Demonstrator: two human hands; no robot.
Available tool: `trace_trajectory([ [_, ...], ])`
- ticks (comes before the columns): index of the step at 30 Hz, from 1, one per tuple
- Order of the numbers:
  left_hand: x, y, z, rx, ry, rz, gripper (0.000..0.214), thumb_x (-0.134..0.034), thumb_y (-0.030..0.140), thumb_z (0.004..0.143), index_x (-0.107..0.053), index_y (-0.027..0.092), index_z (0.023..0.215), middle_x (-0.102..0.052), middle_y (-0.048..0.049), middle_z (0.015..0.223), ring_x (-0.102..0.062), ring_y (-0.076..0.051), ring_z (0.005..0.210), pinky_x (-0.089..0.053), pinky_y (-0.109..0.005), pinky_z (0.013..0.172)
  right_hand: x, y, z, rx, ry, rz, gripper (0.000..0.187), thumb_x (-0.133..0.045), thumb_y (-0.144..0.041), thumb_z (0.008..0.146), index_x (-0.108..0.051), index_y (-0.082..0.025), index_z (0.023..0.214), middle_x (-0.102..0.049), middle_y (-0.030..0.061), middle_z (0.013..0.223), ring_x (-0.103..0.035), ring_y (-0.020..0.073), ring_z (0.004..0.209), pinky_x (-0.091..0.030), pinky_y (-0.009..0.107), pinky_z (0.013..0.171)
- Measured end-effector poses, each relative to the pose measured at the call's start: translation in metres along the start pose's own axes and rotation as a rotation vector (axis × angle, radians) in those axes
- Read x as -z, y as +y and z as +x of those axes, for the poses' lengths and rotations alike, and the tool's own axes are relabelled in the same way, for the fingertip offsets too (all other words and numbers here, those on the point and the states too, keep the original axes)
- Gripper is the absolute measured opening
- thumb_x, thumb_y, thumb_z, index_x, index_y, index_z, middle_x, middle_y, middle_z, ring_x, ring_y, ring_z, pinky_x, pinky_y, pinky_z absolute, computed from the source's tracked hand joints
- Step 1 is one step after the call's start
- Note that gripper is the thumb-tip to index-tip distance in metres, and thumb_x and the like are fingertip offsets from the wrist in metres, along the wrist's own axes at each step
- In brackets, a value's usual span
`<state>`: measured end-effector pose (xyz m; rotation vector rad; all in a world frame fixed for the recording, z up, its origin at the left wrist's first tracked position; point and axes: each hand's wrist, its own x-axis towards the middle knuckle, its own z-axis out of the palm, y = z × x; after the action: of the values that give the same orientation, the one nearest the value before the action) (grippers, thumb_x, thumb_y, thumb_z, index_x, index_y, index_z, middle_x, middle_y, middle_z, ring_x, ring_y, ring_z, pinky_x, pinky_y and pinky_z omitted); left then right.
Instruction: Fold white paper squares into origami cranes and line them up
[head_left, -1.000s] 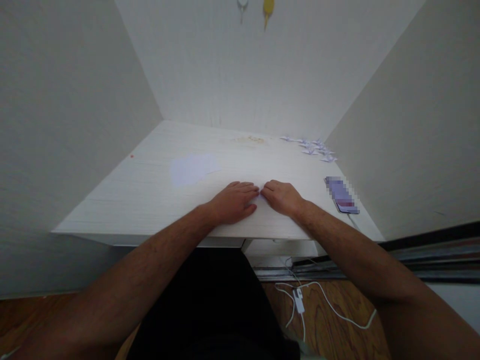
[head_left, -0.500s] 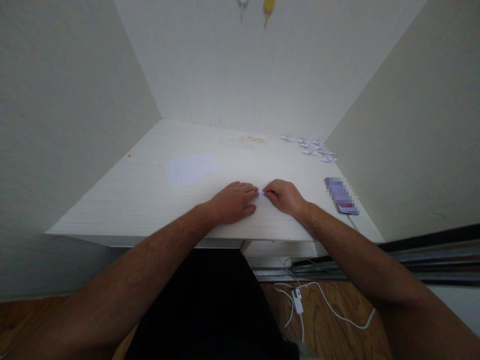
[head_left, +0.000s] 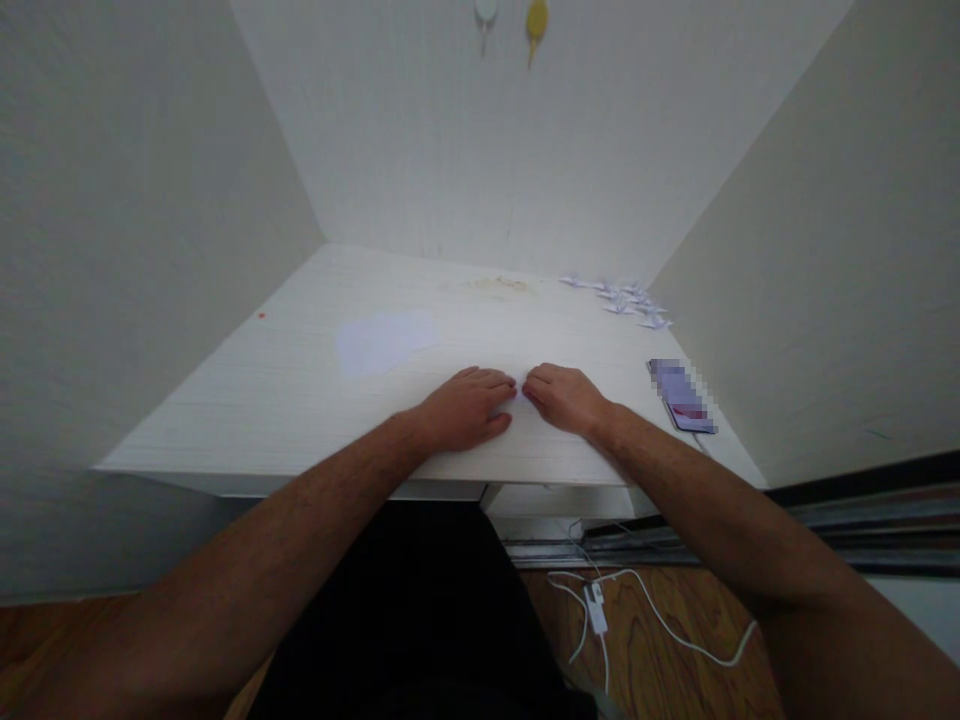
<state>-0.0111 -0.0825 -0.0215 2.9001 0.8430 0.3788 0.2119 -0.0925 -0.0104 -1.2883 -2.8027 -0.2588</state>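
My left hand lies flat on the white desk, fingers stretched out side by side. My right hand rests palm down just to its right, fingers slightly bent. The fingertips of both hands meet over a small pale folded paper, which is mostly hidden beneath them. Both hands press down on it and neither is wrapped round anything.
A pale lilac sheet of paper lies to the left of my hands. Several small folded paper figures sit at the desk's far right corner. A phone lies at the right edge, and a white cable trails on the wooden floor.
Half a second ago my right fingers were bunched in a pinch at the paper. Now they lie flatter on it. My left hand has barely moved.
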Motion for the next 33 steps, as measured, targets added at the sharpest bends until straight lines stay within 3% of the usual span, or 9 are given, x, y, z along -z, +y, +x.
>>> trace_trajectory([
  [7,0.002,0.003,0.000,0.026,-0.021,-0.007,0.045,-0.047,0.036,0.090,-0.051,0.019,0.131,-0.055,-0.0083,0.138,-0.048,-0.023,0.128,-0.032,-0.041,0.110,-0.004,0.002,-0.007,0.008,0.014,0.076,0.027,-0.043,-0.017,0.094,-0.069,-0.019,0.101,-0.067,0.0082,0.102,-0.057,0.0197,0.094,-0.043,0.030,0.075],
  [12,0.003,0.007,0.000,0.034,-0.014,0.004,0.052,-0.044,0.035,0.091,-0.046,0.015,0.138,-0.055,-0.0111,0.137,-0.048,-0.024,0.128,-0.032,-0.040,0.110,-0.009,0.002,-0.016,-0.033,0.059,0.186,0.031,-0.043,-0.019,0.096,-0.068,-0.022,0.113,-0.067,0.0075,0.113,-0.057,0.0205,0.104,-0.046,0.032,0.082],
  [19,0.006,0.012,0.001,0.047,-0.040,0.053,0.051,-0.042,0.034,0.091,-0.046,0.019,0.139,-0.052,-0.0090,0.140,-0.045,-0.025,0.129,-0.031,-0.043,0.109,-0.002,-0.001,-0.015,0.013,0.058,0.170,0.033,-0.041,-0.017,0.095,-0.067,-0.019,0.114,-0.065,0.0095,0.119,-0.055,0.0218,0.109,-0.047,0.033,0.084],
  [33,0.004,0.035,0.006,0.243,0.028,0.154,0.046,-0.041,0.033,0.089,-0.050,0.020,0.133,-0.056,-0.0115,0.133,-0.048,-0.030,0.120,-0.033,-0.050,0.100,0.000,-0.015,-0.018,-0.079,0.030,0.042,0.028,-0.047,-0.012,0.087,-0.067,-0.018,0.106,-0.068,0.0098,0.105,-0.058,0.0221,0.094,-0.044,0.031,0.075],
])
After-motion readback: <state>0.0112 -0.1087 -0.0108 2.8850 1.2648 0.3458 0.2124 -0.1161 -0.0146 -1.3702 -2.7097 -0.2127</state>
